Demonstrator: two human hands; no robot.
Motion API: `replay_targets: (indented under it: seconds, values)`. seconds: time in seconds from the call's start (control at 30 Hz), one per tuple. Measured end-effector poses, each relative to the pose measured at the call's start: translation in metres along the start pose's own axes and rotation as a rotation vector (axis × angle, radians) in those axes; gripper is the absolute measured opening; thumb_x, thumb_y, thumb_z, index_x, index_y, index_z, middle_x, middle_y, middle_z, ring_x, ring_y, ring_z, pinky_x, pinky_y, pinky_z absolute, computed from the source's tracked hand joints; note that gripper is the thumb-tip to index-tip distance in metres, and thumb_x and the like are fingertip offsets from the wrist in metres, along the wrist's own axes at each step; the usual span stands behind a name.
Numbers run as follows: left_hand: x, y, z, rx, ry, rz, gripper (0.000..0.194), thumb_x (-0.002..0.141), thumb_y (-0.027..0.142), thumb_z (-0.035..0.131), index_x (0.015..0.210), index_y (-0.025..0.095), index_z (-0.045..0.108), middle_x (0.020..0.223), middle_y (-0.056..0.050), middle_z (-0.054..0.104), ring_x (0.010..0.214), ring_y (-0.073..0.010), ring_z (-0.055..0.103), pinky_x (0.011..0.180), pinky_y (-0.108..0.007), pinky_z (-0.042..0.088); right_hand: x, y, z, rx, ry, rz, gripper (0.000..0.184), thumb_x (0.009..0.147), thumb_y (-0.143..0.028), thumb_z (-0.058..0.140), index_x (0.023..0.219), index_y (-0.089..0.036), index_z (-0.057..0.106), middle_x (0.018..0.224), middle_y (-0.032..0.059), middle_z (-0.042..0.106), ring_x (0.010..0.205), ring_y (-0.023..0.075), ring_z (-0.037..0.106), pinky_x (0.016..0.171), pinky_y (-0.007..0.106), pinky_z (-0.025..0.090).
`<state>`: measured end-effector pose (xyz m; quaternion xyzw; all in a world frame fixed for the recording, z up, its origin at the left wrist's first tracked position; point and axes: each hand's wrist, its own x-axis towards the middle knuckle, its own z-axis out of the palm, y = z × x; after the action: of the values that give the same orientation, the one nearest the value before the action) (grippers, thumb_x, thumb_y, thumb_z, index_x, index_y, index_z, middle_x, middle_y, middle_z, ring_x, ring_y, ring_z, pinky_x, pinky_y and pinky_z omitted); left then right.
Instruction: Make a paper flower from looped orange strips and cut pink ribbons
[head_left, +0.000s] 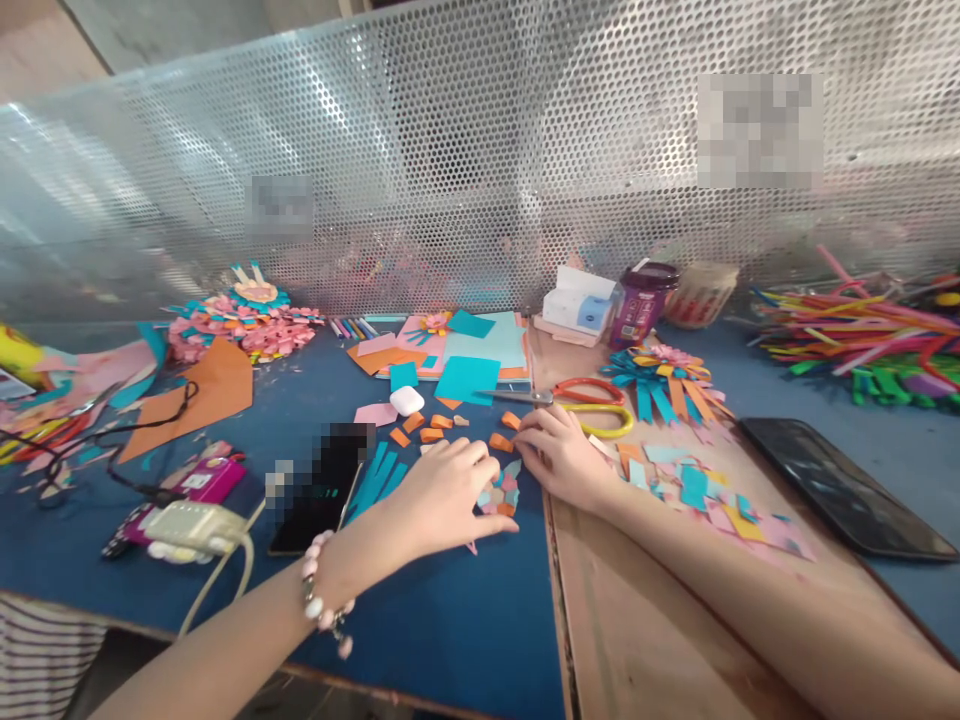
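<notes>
My left hand (450,495), a beaded bracelet (319,585) on its wrist, hovers over small paper scraps (504,490). Its thumb stretches out apart from the bent fingers, and it holds nothing that I can see. To its right is my right hand (562,455), fingers curled together with the tips against a small folded orange paper piece (501,442); whatever is between them is hidden. Several similar orange pieces (431,435) lie just beyond my left hand. Blue paper strips (375,475) sit left of it. Scissors with red and yellow handles (600,420) lie beyond my right hand.
Phones (319,500) (847,485) lie on both sides. A power strip (191,528) with cables is at left. Coloured paper sheets (484,345), a purple cup (645,305), paper flowers (667,380) and pipe cleaners (862,335) stand before a perforated metal panel (465,150).
</notes>
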<state>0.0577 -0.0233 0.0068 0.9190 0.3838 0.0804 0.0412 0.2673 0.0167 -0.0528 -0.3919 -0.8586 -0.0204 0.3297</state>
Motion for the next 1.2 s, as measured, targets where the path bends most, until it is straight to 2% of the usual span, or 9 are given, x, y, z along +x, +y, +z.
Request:
replay_targets:
  seconds: [0.17, 0.37, 0.57, 0.73, 0.8, 0.87, 1.0, 1.1, 1.2]
  values:
    - [0.001, -0.009, -0.001, -0.095, -0.068, 0.048, 0.029, 0.076, 0.043, 0.069, 0.09, 0.018, 0.061, 0.099, -0.005, 0.058, 0.095, -0.0223, 0.056, 0.079, -0.033, 0.046, 0.014, 0.011, -0.001, -0.035, 0.032, 0.032, 0.023, 0.094, -0.024, 0.047, 0.094, -0.02, 0.07, 0.097, 0.0094, 0.061, 0.09, 0.0216, 0.045, 0.081, 0.038, 0.042]
    - [-0.006, -0.025, -0.009, -0.227, -0.123, 0.172, 0.015, 0.086, 0.028, 0.059, 0.099, 0.021, 0.063, 0.114, -0.005, 0.056, 0.103, -0.0197, 0.055, 0.089, -0.031, 0.045, 0.043, 0.006, -0.01, -0.1, -0.197, 0.017, 0.023, 0.084, -0.043, 0.062, 0.083, -0.022, 0.072, 0.104, 0.009, 0.059, 0.101, 0.0253, 0.043, 0.085, 0.041, 0.038]
    - [-0.005, -0.028, -0.01, -0.264, -0.115, 0.242, 0.024, 0.089, 0.019, 0.054, 0.111, 0.024, 0.063, 0.116, -0.005, 0.058, 0.108, -0.0187, 0.054, 0.092, -0.03, 0.044, 0.057, -0.001, 0.004, -0.079, -0.274, 0.083, 0.019, 0.072, -0.041, 0.074, 0.07, -0.023, 0.071, 0.098, 0.0064, 0.06, 0.1, 0.0259, 0.044, 0.084, 0.042, 0.037]
    - [-0.006, -0.032, -0.011, -0.306, -0.113, 0.233, 0.025, 0.088, 0.022, 0.057, 0.112, 0.026, 0.062, 0.129, -0.004, 0.055, 0.119, -0.019, 0.051, 0.099, -0.031, 0.041, 0.059, 0.0, 0.007, -0.071, -0.252, 0.174, 0.017, 0.076, -0.039, 0.071, 0.073, -0.023, 0.071, 0.096, 0.0066, 0.062, 0.098, 0.0264, 0.046, 0.08, 0.04, 0.037]
    - [-0.007, -0.033, -0.012, -0.312, -0.094, 0.2, 0.025, 0.088, 0.027, 0.058, 0.112, 0.025, 0.062, 0.13, -0.003, 0.055, 0.119, -0.019, 0.052, 0.1, -0.031, 0.042, 0.059, -0.002, 0.007, -0.076, -0.238, 0.197, 0.017, 0.08, -0.038, 0.067, 0.075, -0.022, 0.071, 0.095, 0.0073, 0.062, 0.097, 0.0265, 0.046, 0.079, 0.04, 0.037]
    - [-0.006, -0.035, -0.011, -0.299, -0.023, 0.1, 0.023, 0.09, 0.032, 0.055, 0.11, 0.023, 0.061, 0.122, -0.003, 0.061, 0.112, -0.0188, 0.057, 0.096, -0.032, 0.045, 0.059, -0.008, 0.009, -0.082, -0.22, 0.222, 0.018, 0.082, -0.038, 0.065, 0.077, -0.021, 0.07, 0.094, 0.0077, 0.063, 0.095, 0.0262, 0.047, 0.078, 0.039, 0.037]
    - [0.001, -0.041, -0.001, -0.214, 0.159, -0.106, 0.016, 0.091, 0.025, 0.052, 0.104, 0.019, 0.06, 0.11, -0.005, 0.065, 0.102, -0.0209, 0.061, 0.089, -0.036, 0.049, 0.055, -0.021, 0.012, -0.097, -0.192, 0.26, 0.025, 0.084, -0.042, 0.062, 0.073, -0.02, 0.068, 0.091, 0.0081, 0.064, 0.091, 0.0261, 0.048, 0.074, 0.039, 0.037]
    - [0.007, -0.045, 0.008, -0.192, 0.194, -0.143, 0.016, 0.089, 0.02, 0.054, 0.104, 0.017, 0.058, 0.108, -0.007, 0.066, 0.1, -0.0223, 0.062, 0.086, -0.037, 0.051, 0.054, -0.019, 0.007, -0.124, -0.176, 0.236, 0.031, 0.087, -0.044, 0.057, 0.071, -0.019, 0.068, 0.088, 0.0096, 0.064, 0.09, 0.0267, 0.05, 0.075, 0.04, 0.039]
    - [0.012, -0.047, 0.017, -0.206, 0.197, -0.15, 0.02, 0.091, 0.019, 0.049, 0.11, 0.016, 0.056, 0.108, -0.008, 0.066, 0.1, -0.0227, 0.063, 0.085, -0.037, 0.052, 0.058, -0.002, -0.005, -0.137, -0.195, 0.119, 0.03, 0.093, -0.034, 0.049, 0.08, -0.017, 0.07, 0.085, 0.0106, 0.064, 0.087, 0.0243, 0.053, 0.078, 0.039, 0.042]
